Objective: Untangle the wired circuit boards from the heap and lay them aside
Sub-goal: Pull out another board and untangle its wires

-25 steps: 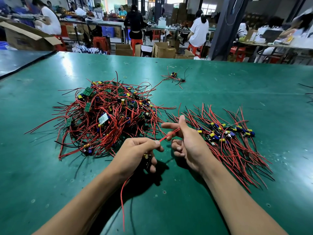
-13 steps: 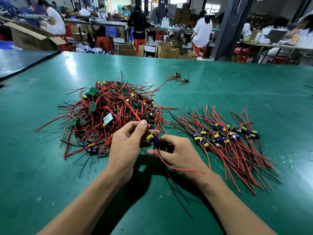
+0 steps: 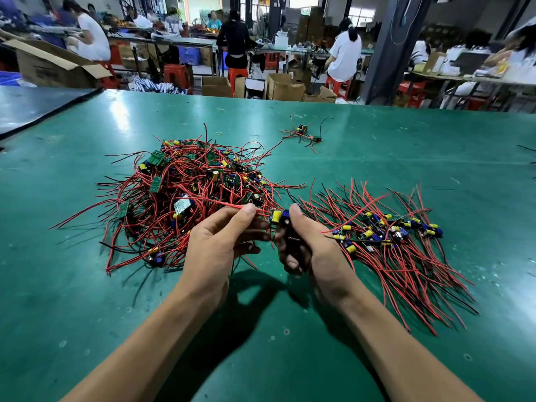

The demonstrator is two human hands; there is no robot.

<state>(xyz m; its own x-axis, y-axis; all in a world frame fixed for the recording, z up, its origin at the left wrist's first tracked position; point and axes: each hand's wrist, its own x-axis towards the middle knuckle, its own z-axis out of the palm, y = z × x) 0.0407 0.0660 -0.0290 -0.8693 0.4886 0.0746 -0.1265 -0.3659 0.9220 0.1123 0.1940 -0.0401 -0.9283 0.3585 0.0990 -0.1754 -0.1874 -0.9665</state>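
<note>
Curls the right grip (image 3: pixel 307 248) round a small green circuit board with a yellow cylindrical capacitor (image 3: pixel 275 217), thumb on top, fingers closed beneath. Pinches with the left grip (image 3: pixel 216 245), thumb against forefinger, the thin red leads (image 3: pixel 262 212) leaving the board's left side. Holds the board above the green worktop (image 3: pixel 261 358), between the two piles, capacitor uppermost. Hides most of the board, so cannot tell its long axis. Runs the pinched leads leftward into the tangled heap of red and black wires and green boards (image 3: pixel 185 192). Trails another red lead (image 3: pixel 355 214) up and rightward. Just right of the grips, a fanned row of wired boards (image 3: pixel 391 242), components at the far end, wire ends pointing near-right. Farther back, a small loose cluster of wired boards (image 3: pixel 303 132).
</note>
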